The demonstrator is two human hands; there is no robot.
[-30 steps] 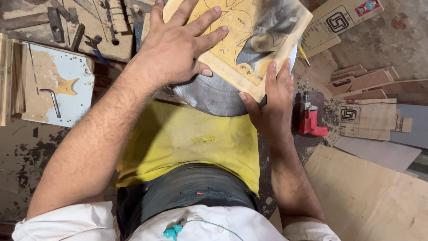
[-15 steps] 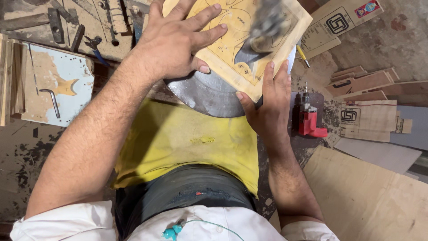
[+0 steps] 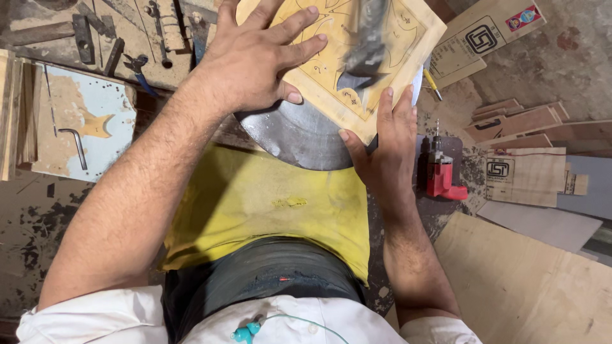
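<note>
The wooden panel (image 3: 331, 57) lies at upper centre, left hand (image 3: 255, 64) pressed flat on top, right hand (image 3: 382, 146) open-fingered against its lower-right edge.

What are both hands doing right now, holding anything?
Left hand: open, spread flat, pressing on the marked plywood panel.
Right hand: open, fingers straight against the panel's near edge, gripping nothing.

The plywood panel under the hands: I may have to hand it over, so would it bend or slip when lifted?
The plywood panel looks flat and thin, so probably stiff and light. It overhangs the round metal table, so it may tip if the left hand lets go. The right hand steadies its corner; the smooth metal beneath suggests it could slide.
</note>
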